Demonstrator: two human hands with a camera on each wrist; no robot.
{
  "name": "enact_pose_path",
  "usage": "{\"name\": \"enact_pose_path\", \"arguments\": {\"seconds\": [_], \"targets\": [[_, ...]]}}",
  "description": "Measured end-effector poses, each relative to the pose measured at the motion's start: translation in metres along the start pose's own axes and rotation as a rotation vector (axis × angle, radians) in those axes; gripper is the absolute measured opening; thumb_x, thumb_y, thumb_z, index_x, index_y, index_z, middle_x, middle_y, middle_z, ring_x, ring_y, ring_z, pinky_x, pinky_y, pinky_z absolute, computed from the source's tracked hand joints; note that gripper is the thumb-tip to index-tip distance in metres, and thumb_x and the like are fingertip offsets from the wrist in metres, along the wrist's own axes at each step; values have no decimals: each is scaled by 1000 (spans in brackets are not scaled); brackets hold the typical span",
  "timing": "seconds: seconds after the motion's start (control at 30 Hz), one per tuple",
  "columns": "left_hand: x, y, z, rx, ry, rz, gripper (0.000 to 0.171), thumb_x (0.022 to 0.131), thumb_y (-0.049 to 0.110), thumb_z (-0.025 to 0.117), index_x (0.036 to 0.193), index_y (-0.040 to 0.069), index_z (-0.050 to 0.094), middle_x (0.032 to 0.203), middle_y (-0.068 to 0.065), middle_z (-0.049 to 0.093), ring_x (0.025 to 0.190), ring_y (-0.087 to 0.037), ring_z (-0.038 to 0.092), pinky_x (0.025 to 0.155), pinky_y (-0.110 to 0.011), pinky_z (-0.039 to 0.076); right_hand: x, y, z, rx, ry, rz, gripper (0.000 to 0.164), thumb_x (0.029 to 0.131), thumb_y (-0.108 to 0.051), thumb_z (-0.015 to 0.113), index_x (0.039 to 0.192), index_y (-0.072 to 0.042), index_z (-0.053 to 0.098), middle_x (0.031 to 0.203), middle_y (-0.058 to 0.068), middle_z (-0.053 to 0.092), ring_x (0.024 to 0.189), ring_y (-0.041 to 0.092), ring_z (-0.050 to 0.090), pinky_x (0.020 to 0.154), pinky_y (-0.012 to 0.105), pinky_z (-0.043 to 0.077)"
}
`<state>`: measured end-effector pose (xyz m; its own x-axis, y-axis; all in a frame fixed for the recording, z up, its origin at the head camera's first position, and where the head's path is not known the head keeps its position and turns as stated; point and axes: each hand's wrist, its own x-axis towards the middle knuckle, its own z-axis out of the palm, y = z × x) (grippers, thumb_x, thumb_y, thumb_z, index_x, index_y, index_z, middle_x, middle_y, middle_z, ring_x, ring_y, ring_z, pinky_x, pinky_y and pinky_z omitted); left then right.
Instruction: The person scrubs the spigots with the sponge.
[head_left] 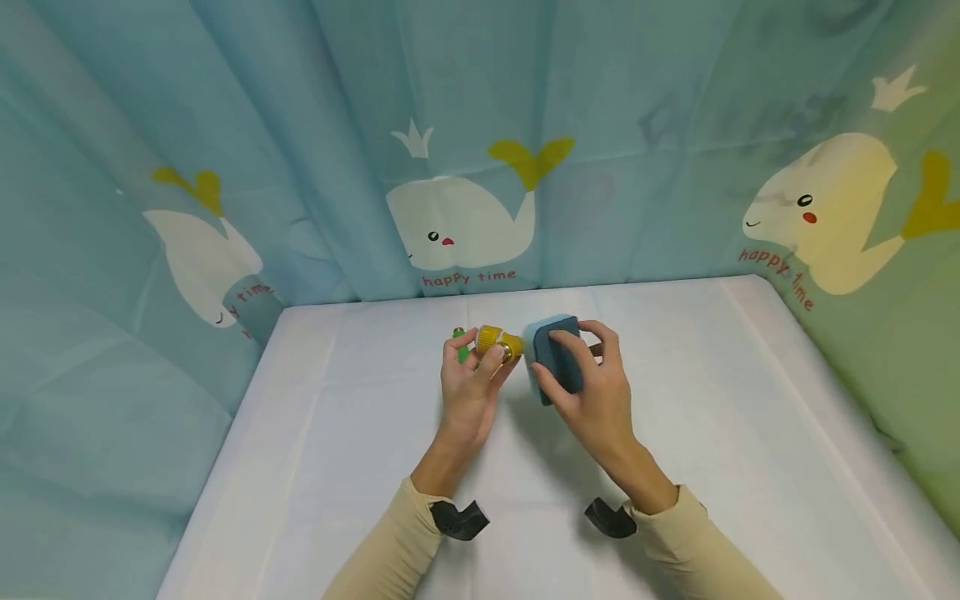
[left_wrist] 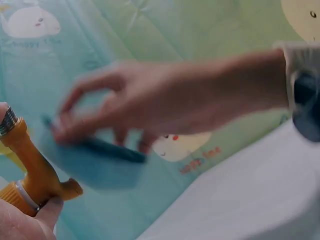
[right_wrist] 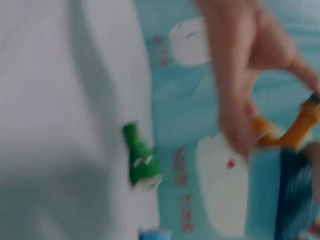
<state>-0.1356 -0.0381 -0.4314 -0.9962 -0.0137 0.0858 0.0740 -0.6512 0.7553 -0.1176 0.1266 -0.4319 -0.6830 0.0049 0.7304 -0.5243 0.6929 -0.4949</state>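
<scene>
My left hand (head_left: 468, 392) holds a yellow tap-like fitting (head_left: 489, 339) between thumb and fingers. In the left wrist view this fitting (left_wrist: 37, 172) has a branched body, a ribbed collar with a silver ring, and a threaded metal end. My right hand (head_left: 596, 392) grips a two-tone sponge (head_left: 558, 354), its dark blue scouring face toward the palm. The sponge's light blue side faces the fitting, close beside its tip. Motion blurs the right hand and sponge (left_wrist: 100, 165) in the left wrist view.
Behind the left fingers, a small green bottle-shaped thing (right_wrist: 144, 160) is on the white table (head_left: 360, 467). A small blue thing (right_wrist: 155, 235) shows at the lower edge of the right wrist view. Blue-green curtains (head_left: 300, 125) with whale prints surround the table.
</scene>
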Motion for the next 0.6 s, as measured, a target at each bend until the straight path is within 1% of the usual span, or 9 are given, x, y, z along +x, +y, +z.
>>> {"name": "enact_pose_path", "arguments": {"seconds": [0.07, 0.1, 0.17, 0.27, 0.37, 0.43, 0.47, 0.53, 0.6], "targets": [[0, 1, -1, 12, -8, 4, 68, 88, 12, 76, 139, 1, 33, 134, -23, 48, 113, -26, 60, 100, -38, 54, 1, -5, 0, 93, -14, -18, 53, 80, -15, 89, 127, -10, 66, 136, 24, 48, 91, 35, 56, 61, 46, 55], [0, 1, -1, 17, -15, 6, 70, 87, 14, 77, 140, 1, 33, 134, -23, 48, 113, -25, 60, 100, -38, 54, 2, -7, 0, 115, -25, -24, 53, 81, -14, 88, 128, -9, 65, 137, 25, 48, 91, 35, 56, 61, 45, 55], [-1, 2, -1, 17, -33, 3, 76, 87, 17, 81, 141, 0, 31, 134, -24, 48, 113, -26, 60, 101, -40, 53, 3, -8, -1, 93, -39, -21, 52, 82, -16, 88, 128, -9, 65, 136, 26, 48, 90, 35, 57, 62, 46, 56], [-2, 2, -3, 23, -57, -7, 80, 85, 19, 84, 141, -1, 30, 132, -23, 48, 113, -26, 61, 103, -42, 52, 5, -7, -3, 44, -44, 0, 50, 81, -14, 88, 125, -10, 65, 132, 26, 50, 89, 35, 57, 62, 46, 56], [-2, 2, -7, 39, -84, -9, 80, 85, 23, 85, 139, -1, 32, 130, -24, 49, 110, -25, 62, 101, -39, 54, 8, -7, -7, 110, -62, -18, 49, 81, -13, 87, 125, -10, 67, 132, 24, 51, 89, 32, 58, 61, 44, 54], [-1, 3, -9, 68, -114, -10, 80, 86, 25, 83, 142, -1, 32, 132, -24, 50, 108, -23, 61, 98, -37, 54, 10, -6, -10, 168, -101, -52, 47, 83, -14, 85, 127, -10, 68, 133, 24, 52, 89, 30, 59, 62, 43, 53], [-1, 4, -10, 82, -124, -10, 80, 86, 24, 82, 143, -1, 32, 132, -24, 50, 108, -23, 62, 97, -36, 55, 11, -6, -11, 172, -130, -70, 47, 84, -15, 84, 127, -11, 68, 134, 24, 52, 89, 30, 60, 62, 44, 53], [-1, 5, -12, 106, -143, -19, 77, 86, 20, 78, 145, -1, 32, 133, -25, 49, 108, -24, 61, 96, -36, 55, 13, -2, -14, 133, -183, -89, 45, 85, -18, 84, 127, -12, 69, 134, 24, 53, 90, 30, 62, 64, 44, 57], [-2, 6, -13, 118, -150, -40, 74, 85, 15, 75, 145, 0, 33, 133, -25, 48, 109, -26, 62, 96, -38, 57, 14, 2, -17, 97, -218, -82, 45, 84, -19, 85, 126, -14, 70, 132, 23, 54, 92, 31, 62, 64, 45, 58]]}}
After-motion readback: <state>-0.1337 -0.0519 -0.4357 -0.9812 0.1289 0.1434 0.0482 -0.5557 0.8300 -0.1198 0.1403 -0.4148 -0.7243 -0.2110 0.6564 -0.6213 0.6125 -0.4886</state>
